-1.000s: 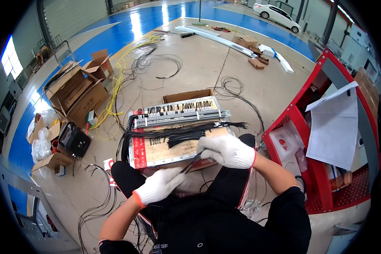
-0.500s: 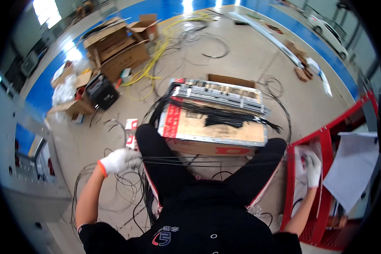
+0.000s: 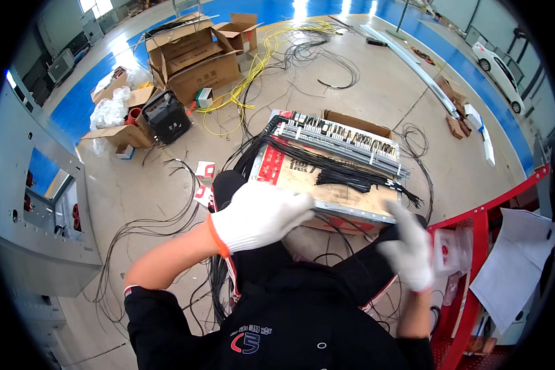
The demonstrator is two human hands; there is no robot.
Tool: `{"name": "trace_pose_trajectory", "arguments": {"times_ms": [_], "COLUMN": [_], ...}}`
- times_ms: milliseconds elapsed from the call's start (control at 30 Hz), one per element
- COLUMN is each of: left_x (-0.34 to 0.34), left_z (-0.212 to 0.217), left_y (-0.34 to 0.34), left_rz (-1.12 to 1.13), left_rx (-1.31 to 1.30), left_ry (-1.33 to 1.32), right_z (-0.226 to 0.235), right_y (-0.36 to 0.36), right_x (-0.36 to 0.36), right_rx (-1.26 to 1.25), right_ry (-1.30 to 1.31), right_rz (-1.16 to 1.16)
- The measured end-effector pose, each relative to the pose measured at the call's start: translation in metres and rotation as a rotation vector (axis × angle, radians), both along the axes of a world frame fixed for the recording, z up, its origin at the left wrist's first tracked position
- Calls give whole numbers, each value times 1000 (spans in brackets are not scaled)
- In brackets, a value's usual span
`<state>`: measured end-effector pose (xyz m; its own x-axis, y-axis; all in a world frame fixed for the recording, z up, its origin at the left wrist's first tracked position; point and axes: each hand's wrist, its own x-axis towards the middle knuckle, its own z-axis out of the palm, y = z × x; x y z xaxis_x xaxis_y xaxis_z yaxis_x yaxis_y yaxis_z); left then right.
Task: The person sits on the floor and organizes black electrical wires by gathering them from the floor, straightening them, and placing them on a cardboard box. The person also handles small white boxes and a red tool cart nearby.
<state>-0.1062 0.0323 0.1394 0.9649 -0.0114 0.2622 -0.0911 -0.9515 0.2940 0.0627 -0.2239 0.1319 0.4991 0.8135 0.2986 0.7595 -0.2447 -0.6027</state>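
Note:
A grey wiring panel (image 3: 342,140) with terminal rows lies on a flat cardboard box (image 3: 333,192) on the floor in front of my knees. A bundle of black wires (image 3: 351,176) runs across it. My left hand (image 3: 259,216), in a white glove with an orange cuff, hovers over my lap, fingers pointing at the box's near edge. Its palm is hidden. Thin black wires (image 3: 336,234) pass just beyond its fingertips. My right hand (image 3: 410,250), also gloved and blurred, is raised by the box's near right corner with its fingers stretched upward.
A red metal rack (image 3: 475,271) with a plastic bag and white papers (image 3: 518,265) stands at my right. Loose black wires (image 3: 148,228) trail on the floor at left beside a grey cabinet (image 3: 37,222). Open cardboard boxes (image 3: 191,52), a black case (image 3: 166,117) and yellow cables (image 3: 246,80) lie farther off.
My left hand came up from the floor wires at my left to over my lap. My right hand left the red rack and moved toward the box.

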Motion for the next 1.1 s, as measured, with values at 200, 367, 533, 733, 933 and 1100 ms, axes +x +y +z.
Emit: {"name": "trace_pose_trajectory", "arguments": {"times_ms": [200,367,533,733,933,1100], "left_x": [-13,-73,-112,-84,-37,-22], "left_z": [29,9,-13,-1,3,6], "left_y": [16,55,77,51,2,-7], "left_rz": [-6,308,260,263,-50,-86], "left_rx": [-275,-1067,-975,-1043,-608,-584], "left_ry": [127,398,432,354,308,317], "right_z": [7,38,38,15,30,21], "right_y": [94,91,40,-44,25,71], "right_x": [-14,37,80,91,-13,-38], "right_rx": [-9,-27,103,-420,-346,-430], "right_ry": [20,378,252,401,-26,355], "right_rz": [681,118,-230,-120,497,501]}}
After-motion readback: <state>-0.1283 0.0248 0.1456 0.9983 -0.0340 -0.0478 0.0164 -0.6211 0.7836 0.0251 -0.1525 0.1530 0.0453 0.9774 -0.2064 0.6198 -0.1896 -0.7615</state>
